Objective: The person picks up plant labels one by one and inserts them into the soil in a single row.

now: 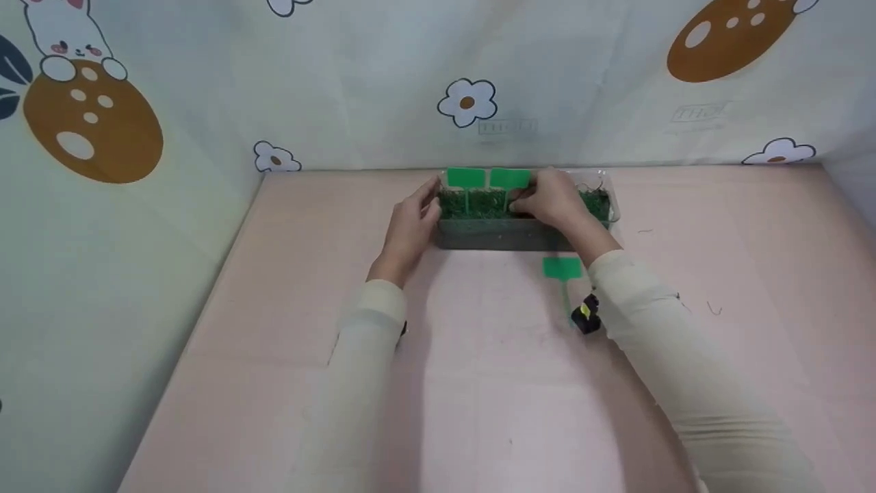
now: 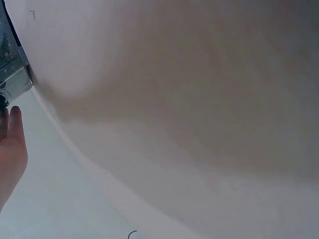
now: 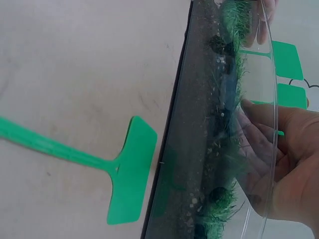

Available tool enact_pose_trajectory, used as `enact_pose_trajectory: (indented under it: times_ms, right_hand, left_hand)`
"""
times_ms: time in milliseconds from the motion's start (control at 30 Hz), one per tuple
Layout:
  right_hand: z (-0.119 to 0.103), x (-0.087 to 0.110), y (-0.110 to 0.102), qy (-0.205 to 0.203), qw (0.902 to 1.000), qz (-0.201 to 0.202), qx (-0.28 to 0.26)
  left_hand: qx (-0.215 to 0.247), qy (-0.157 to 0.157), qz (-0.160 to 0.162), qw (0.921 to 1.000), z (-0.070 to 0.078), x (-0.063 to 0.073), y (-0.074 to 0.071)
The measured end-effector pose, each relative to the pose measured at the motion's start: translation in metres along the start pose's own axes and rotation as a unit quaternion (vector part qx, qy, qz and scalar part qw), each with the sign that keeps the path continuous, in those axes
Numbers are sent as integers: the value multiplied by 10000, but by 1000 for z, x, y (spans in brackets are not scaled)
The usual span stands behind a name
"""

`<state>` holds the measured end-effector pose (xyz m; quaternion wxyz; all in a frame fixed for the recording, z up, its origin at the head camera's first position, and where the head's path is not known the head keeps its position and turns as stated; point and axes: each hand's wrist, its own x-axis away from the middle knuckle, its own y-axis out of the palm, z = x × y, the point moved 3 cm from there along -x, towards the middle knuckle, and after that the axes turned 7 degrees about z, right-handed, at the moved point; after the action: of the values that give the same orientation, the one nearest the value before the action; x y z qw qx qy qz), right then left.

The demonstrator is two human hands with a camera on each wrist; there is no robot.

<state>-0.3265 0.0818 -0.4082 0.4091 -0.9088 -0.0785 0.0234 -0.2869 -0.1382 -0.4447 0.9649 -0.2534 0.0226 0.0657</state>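
A clear plastic tray (image 1: 503,236) of dark soil and green grass stands at the table's back edge. Two flat green plant labels (image 1: 466,178) rise from the grass. My right hand (image 1: 553,198) reaches over the tray's front wall and pinches the stem of the right-hand plant label (image 1: 510,179) low by the grass; the right wrist view shows its fingers through the clear wall. A short green piece (image 3: 280,133) pokes out beside that hand. At the tray's left end my left hand (image 1: 408,229) rests with fairly straight fingers against the end wall.
Another green plant label (image 1: 562,268) lies on the pink table (image 1: 479,383) in front of the tray, close to my right sleeve. A small black device (image 1: 586,315) sits at the right wrist. A few thin strands (image 1: 714,309) lie to the right. Behind the tray rises a patterned backdrop (image 1: 383,89).
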Motion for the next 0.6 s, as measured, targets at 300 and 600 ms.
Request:
enact_pose_trajectory:
  times_ms: [300, 600]
  right_hand:
    - [4, 4, -13, -125, 9999, 36, -59]
    - [10, 8, -23, -74, 9996, 243, -146]
  left_hand:
    - [11, 56, -33, 10000, -1, 0, -1]
    - [-52, 132, -25, 9999, 1, 0, -2]
